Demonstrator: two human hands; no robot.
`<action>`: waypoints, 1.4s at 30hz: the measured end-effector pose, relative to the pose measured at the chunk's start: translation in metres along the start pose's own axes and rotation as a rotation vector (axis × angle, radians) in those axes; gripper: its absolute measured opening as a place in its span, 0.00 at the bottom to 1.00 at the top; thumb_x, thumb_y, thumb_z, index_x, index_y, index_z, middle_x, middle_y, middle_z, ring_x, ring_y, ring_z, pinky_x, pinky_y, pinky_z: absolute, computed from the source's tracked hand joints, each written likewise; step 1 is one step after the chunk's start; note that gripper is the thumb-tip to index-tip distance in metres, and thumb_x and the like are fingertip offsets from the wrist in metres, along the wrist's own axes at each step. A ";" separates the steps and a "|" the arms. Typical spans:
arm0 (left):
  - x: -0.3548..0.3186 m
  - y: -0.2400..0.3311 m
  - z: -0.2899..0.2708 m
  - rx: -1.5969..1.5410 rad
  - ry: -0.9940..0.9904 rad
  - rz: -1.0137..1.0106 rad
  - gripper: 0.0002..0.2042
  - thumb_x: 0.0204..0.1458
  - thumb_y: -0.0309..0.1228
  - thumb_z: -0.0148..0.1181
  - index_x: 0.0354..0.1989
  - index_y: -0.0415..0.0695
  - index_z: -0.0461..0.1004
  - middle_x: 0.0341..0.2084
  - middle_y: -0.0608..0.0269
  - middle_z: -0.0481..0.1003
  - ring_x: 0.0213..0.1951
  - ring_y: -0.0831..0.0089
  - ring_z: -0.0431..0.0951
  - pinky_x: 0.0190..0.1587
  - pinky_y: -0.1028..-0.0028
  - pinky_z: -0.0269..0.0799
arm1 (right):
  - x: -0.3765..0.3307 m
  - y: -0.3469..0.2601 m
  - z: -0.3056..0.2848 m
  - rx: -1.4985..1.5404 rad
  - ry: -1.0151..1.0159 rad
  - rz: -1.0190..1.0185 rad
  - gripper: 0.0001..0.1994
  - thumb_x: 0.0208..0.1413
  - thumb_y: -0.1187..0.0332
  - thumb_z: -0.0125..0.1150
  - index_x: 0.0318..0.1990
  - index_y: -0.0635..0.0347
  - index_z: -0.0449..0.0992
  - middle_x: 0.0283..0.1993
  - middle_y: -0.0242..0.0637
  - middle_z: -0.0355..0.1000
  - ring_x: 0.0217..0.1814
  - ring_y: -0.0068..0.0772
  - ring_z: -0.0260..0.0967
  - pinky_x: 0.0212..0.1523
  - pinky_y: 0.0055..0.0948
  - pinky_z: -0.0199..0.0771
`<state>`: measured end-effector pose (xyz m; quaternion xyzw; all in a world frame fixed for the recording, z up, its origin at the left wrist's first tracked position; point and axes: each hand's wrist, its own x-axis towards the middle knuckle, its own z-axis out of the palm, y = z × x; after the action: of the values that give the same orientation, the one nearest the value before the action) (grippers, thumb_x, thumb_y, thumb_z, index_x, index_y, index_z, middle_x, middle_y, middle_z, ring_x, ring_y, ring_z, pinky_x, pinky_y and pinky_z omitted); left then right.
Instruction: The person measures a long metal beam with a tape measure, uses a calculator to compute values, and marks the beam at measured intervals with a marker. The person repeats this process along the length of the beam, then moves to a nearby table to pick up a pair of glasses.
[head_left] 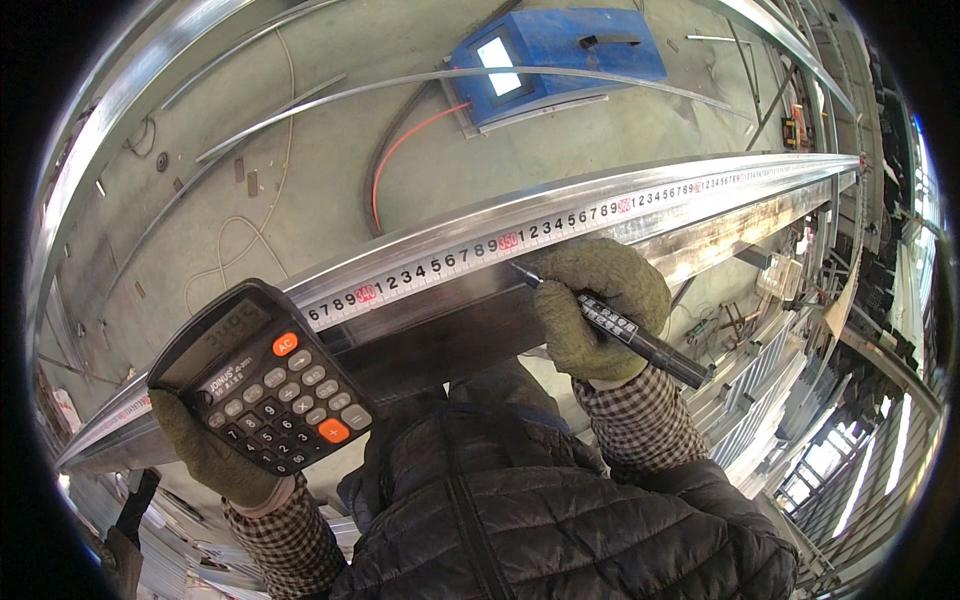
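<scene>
My left hand [205,450], in an olive work glove, holds a black calculator [262,377] with grey keys and two orange keys, tilted up at the lower left. My right hand [598,305], gloved the same, grips a black marker pen [610,322]. The pen's tip touches the long shiny metal beam [560,262] just below a white measuring tape [560,226] that lies stretched along the beam's top face from left to far right.
A blue box-shaped machine [555,55] with a light panel stands on the concrete floor beyond the beam, with an orange cable [400,150] and thin metal strips [330,95] around it. Stacked metal profiles [770,400] lie at the lower right.
</scene>
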<state>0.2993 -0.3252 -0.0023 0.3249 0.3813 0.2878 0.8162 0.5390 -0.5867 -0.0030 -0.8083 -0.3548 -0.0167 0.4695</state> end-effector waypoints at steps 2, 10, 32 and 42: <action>-0.001 0.000 0.001 0.014 0.022 0.005 0.32 0.72 0.56 0.51 0.65 0.36 0.75 0.57 0.41 0.81 0.51 0.53 0.88 0.52 0.53 0.90 | 0.002 0.000 0.000 0.000 -0.001 -0.010 0.11 0.44 0.74 0.75 0.37 0.56 0.86 0.35 0.40 0.84 0.32 0.41 0.83 0.34 0.35 0.84; -0.002 0.001 0.011 0.056 0.037 -0.025 0.33 0.72 0.56 0.50 0.65 0.35 0.74 0.57 0.42 0.81 0.51 0.53 0.88 0.52 0.54 0.90 | -0.004 0.007 -0.011 0.139 -0.055 0.011 0.08 0.49 0.76 0.73 0.37 0.60 0.81 0.31 0.40 0.81 0.29 0.34 0.79 0.31 0.30 0.80; -0.031 -0.017 0.104 -0.186 -0.346 -0.352 0.31 0.73 0.54 0.50 0.64 0.33 0.74 0.49 0.42 0.84 0.44 0.56 0.90 0.41 0.61 0.93 | -0.046 -0.098 -0.030 0.176 -0.186 -0.108 0.20 0.55 0.80 0.73 0.55 0.54 0.82 0.27 0.35 0.79 0.26 0.35 0.81 0.26 0.27 0.77; -0.037 -0.027 0.123 -0.220 -0.423 -0.444 0.34 0.72 0.56 0.50 0.68 0.33 0.70 0.56 0.40 0.80 0.51 0.52 0.87 0.50 0.55 0.91 | -0.049 -0.092 -0.052 0.395 -0.069 0.026 0.09 0.63 0.78 0.66 0.48 0.59 0.82 0.35 0.39 0.84 0.29 0.36 0.83 0.30 0.28 0.79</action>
<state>0.3847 -0.4066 0.0550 0.1962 0.2317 0.0682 0.9504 0.4644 -0.6254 0.0771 -0.7050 -0.3567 0.0870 0.6068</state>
